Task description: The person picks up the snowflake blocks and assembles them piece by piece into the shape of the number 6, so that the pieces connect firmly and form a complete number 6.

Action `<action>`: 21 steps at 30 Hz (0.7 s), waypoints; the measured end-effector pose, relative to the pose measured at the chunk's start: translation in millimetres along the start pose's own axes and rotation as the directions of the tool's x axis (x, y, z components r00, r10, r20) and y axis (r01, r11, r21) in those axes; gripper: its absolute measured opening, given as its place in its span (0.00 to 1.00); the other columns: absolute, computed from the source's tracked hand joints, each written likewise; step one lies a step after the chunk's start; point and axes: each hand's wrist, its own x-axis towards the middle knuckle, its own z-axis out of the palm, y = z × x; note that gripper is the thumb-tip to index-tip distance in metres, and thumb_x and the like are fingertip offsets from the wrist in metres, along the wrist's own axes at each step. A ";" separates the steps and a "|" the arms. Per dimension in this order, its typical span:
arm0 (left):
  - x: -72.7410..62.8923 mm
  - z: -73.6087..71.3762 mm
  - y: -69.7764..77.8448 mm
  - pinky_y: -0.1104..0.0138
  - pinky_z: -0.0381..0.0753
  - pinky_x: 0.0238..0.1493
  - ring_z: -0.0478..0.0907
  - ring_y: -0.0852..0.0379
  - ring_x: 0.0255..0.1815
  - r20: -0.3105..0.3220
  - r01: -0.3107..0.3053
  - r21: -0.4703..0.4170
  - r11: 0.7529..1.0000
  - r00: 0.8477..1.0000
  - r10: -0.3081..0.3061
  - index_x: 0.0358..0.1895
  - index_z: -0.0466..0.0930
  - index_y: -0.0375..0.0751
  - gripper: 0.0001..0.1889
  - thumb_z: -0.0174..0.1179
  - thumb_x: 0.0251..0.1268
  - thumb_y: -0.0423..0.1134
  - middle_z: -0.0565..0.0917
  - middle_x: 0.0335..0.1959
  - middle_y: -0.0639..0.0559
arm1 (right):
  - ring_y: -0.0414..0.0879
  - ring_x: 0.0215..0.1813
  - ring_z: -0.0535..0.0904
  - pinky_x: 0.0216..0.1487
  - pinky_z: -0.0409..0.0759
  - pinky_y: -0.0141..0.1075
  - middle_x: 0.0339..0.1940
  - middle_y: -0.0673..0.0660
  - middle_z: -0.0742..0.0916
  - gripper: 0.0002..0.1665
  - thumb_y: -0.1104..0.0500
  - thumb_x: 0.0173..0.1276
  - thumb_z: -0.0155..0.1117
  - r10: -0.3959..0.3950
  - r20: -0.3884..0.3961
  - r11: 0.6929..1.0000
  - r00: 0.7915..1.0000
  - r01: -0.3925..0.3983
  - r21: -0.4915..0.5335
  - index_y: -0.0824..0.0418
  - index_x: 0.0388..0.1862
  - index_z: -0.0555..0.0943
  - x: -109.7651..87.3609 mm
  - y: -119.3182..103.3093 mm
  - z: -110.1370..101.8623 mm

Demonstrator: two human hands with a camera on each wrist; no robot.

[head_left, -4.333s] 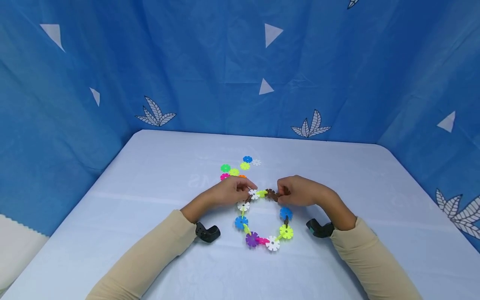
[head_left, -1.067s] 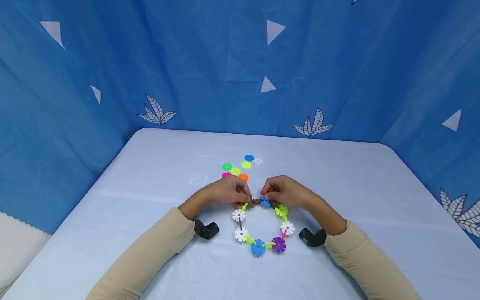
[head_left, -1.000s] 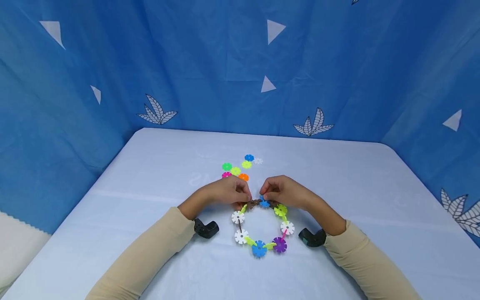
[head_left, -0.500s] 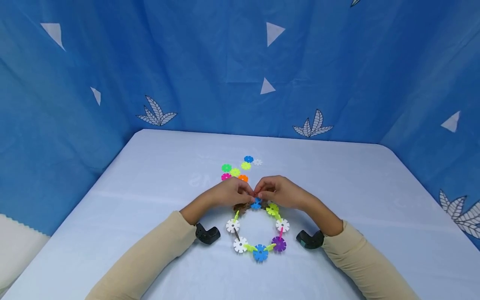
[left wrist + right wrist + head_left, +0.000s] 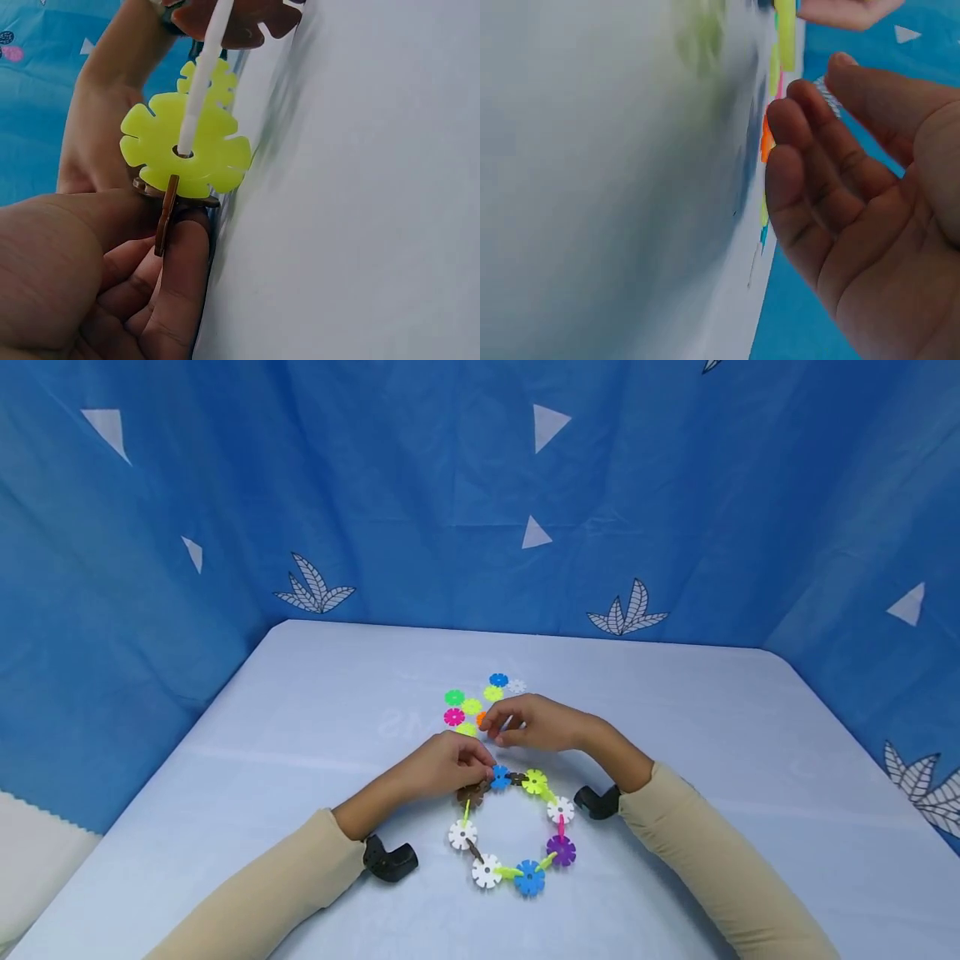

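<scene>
A ring of interlocking snowflake discs (image 5: 561, 851) in white, blue, brown, purple, pink and yellow-green lies in front of me on the white table. At its far left part, my left hand (image 5: 442, 767) pinches a brown snowflake disc (image 5: 471, 795) of the ring between thumb and fingers. The left wrist view shows this grip beneath a yellow-green disc (image 5: 187, 139). A blue disc (image 5: 500, 777) of the ring sits right at the left fingertips. My right hand (image 5: 543, 723) is raised behind the ring, fingers loosely bent and holding nothing, its fingertips beside an orange loose disc (image 5: 482, 719).
Several loose discs lie beyond the hands, among them a green one (image 5: 454, 697), a pink one (image 5: 453, 717), a blue one (image 5: 498, 680) and a white one (image 5: 517, 686). A blue patterned curtain (image 5: 420, 510) hangs behind the white table (image 5: 675, 710).
The ring has turned counterclockwise in the head view, bringing the blue disc from the right to the far side. My right hand has let go of it and moved back toward the loose discs.
</scene>
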 end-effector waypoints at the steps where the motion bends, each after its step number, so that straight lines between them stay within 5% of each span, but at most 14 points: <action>1: -1.2 0.2 -0.3 0.66 0.80 0.32 0.79 0.59 0.26 0.000 -0.009 -0.007 1.000 1.000 0.009 0.43 0.87 0.36 0.05 0.62 0.71 0.32 0.86 0.29 0.56 | 0.48 0.54 0.82 0.56 0.80 0.39 0.53 0.56 0.86 0.18 0.69 0.71 0.65 -0.019 0.015 0.999 1.000 0.020 -0.026 0.63 0.59 0.81 6.6 -1.7 -0.8; 6: -1.8 1.4 -1.9 0.67 0.80 0.36 0.80 0.61 0.29 0.001 -0.062 -0.037 0.997 0.998 0.062 0.43 0.86 0.33 0.05 0.62 0.70 0.30 0.87 0.32 0.55 | 0.46 0.46 0.77 0.48 0.77 0.34 0.48 0.56 0.82 0.21 0.68 0.73 0.63 -0.101 0.115 0.978 0.988 0.120 -0.171 0.58 0.63 0.82 33.1 -9.7 -0.9; 10: -0.4 2.3 -1.2 0.69 0.79 0.37 0.79 0.62 0.30 0.006 -0.084 -0.054 0.995 0.996 0.085 0.42 0.86 0.31 0.05 0.63 0.69 0.29 0.87 0.32 0.53 | 0.51 0.46 0.70 0.46 0.69 0.37 0.44 0.53 0.78 0.19 0.69 0.75 0.59 -0.137 0.203 0.957 0.970 0.182 -0.226 0.54 0.57 0.87 44.4 -14.2 1.3; 16: -2.0 2.5 0.1 0.67 0.80 0.40 0.79 0.61 0.33 0.004 -0.050 -0.044 0.998 0.999 0.050 0.42 0.86 0.32 0.05 0.63 0.70 0.30 0.87 0.33 0.53 | 0.45 0.51 0.68 0.52 0.69 0.39 0.45 0.47 0.77 0.14 0.65 0.73 0.64 -0.082 0.245 0.940 0.966 0.156 -0.303 0.49 0.49 0.90 50.1 -15.7 3.3; 21: -1.7 3.0 -1.4 0.67 0.80 0.41 0.80 0.61 0.35 0.016 -0.045 -0.051 0.998 0.999 0.046 0.44 0.86 0.32 0.06 0.62 0.70 0.30 0.87 0.35 0.52 | 0.46 0.51 0.72 0.51 0.73 0.37 0.44 0.49 0.80 0.12 0.62 0.70 0.69 -0.061 0.198 0.934 0.978 0.126 -0.334 0.49 0.49 0.90 46.8 -12.5 3.1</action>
